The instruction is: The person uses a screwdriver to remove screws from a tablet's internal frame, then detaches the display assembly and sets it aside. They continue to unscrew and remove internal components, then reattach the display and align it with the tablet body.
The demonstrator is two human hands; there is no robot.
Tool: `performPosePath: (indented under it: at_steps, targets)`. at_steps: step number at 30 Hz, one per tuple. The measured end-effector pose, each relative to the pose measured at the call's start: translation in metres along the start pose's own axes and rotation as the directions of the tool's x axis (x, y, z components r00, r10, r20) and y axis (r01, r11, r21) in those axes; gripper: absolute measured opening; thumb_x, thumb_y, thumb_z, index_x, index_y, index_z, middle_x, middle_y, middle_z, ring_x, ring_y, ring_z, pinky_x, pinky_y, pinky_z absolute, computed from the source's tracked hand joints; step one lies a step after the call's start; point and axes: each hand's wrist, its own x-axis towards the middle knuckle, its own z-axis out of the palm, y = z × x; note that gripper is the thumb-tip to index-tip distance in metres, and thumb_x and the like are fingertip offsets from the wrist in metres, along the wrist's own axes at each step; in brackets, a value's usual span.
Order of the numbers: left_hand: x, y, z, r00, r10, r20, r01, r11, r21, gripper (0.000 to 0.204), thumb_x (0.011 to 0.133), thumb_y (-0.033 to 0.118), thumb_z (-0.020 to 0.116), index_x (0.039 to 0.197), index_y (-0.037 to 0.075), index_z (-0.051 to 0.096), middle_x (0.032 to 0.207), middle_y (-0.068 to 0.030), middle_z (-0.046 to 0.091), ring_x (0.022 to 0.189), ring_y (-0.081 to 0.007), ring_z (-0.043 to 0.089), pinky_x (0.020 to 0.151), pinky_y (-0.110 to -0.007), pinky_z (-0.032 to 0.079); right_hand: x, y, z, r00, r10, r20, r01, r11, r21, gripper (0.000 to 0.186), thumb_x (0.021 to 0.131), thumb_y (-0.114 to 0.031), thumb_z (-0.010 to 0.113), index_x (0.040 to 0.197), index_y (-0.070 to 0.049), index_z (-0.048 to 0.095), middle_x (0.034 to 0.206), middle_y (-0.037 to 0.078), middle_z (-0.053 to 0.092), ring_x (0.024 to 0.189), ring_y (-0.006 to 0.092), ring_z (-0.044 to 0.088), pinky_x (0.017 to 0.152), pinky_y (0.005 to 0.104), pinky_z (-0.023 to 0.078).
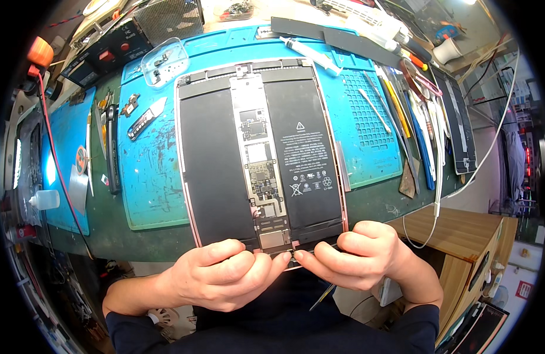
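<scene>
An opened tablet (206,141) with a pink frame lies in front of me, its inside facing up. Down its middle runs a narrow circuit board (263,183), flanked by two black battery cells (308,138). My left hand (228,274) is at the tablet's near edge, fingers curled and thumb reaching to the middle. Opposite it, my right hand (355,256) is closed, its fingertips almost meeting the left thumb. Between the fingertips sits a tiny dark part (293,257), too small to name. The fingers partly cover the near edge.
Beneath the tablet is a blue work mat (148,200). A clear tray (165,62) of small parts, a knife (147,118) and a syringe (311,54) lie around it. Tweezers and brushes (423,118) line the right, beside another panel (458,127). A white cable (491,153) hangs at right.
</scene>
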Motion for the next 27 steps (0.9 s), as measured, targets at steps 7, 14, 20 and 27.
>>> performPosePath:
  at_steps: [7, 14, 20, 27]
  targets:
    - [-0.0006, -0.0003, -0.0002, 1.0, 0.002, 0.001, -0.002, 1.0, 0.0, 0.033, 0.082, 0.013, 0.073, 0.114, 0.013, 0.082, 0.103, 0.0058, 0.061, 0.096, -0.0098, 0.053, 0.086, -0.025, 0.05, -0.0004, 0.0, -0.0005, 1.0, -0.008, -0.009, 0.008, 1.0, -0.012, 0.03, 0.074, -0.012, 0.079, 0.104, -0.014, 0.082, 0.093, -0.008, 0.061, 0.064, 0.0031, 0.046, 0.052, 0.0203, 0.031]
    - [-0.0016, 0.0007, 0.0007, 1.0, 0.001, -0.002, -0.001, 1.0, 0.004, 0.033, 0.083, 0.012, 0.073, 0.115, 0.013, 0.081, 0.103, 0.0057, 0.061, 0.098, -0.01, 0.053, 0.087, -0.025, 0.05, -0.0014, 0.0002, 0.0011, 1.0, -0.009, -0.022, 0.009, 1.0, -0.004, 0.03, 0.075, -0.012, 0.078, 0.105, -0.013, 0.081, 0.094, -0.008, 0.061, 0.064, 0.0033, 0.045, 0.052, 0.0205, 0.031]
    - [-0.0019, 0.0009, 0.0005, 1.0, 0.005, 0.006, -0.005, 1.0, 0.01, 0.033, 0.083, 0.012, 0.072, 0.115, 0.013, 0.081, 0.104, 0.0057, 0.061, 0.098, -0.0102, 0.053, 0.088, -0.025, 0.05, 0.0012, 0.0, -0.002, 1.0, -0.013, 0.01, 0.013, 1.0, -0.011, 0.029, 0.076, -0.012, 0.078, 0.105, -0.014, 0.081, 0.093, -0.008, 0.061, 0.064, 0.0033, 0.046, 0.053, 0.0205, 0.032]
    - [-0.0004, -0.0003, -0.0008, 1.0, -0.002, 0.014, 0.002, 1.0, -0.014, 0.034, 0.082, 0.012, 0.072, 0.114, 0.012, 0.081, 0.105, 0.0044, 0.06, 0.097, -0.0102, 0.053, 0.087, -0.025, 0.05, 0.0016, -0.0007, -0.0009, 1.0, -0.011, 0.004, 0.011, 1.0, -0.029, 0.029, 0.075, -0.014, 0.078, 0.103, -0.015, 0.081, 0.092, -0.009, 0.062, 0.063, 0.0035, 0.046, 0.053, 0.0209, 0.03]
